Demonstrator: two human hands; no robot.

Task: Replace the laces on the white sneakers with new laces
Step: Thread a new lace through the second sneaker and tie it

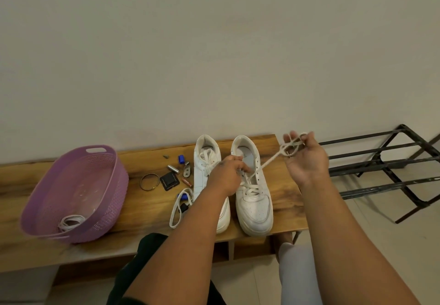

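two white sneakers [252, 185] stand on the bench [142, 200]; right hand [306, 159] fingers curl round a lace [269, 161] pulled taut from the right sneaker, left hand [226, 176] pinching at its eyelets.

The left forearm [190, 233] hid the toe half of the left sneaker [206, 161] and the near end of a loose lace [178, 205] at its 9 o'clock. The left hand [227, 176] covered the eyelets where the taut lace [267, 161] entered the right sneaker [253, 200]; its fingertips could not be made out. The right hand [306, 159] was motion-blurred, so the lace coil about its fingers read unclearly. The small parts [177, 173] at 9 o'clock of the sneakers were too small to identify. The rack [381, 164], at 3 o'clock, ran off the right edge.
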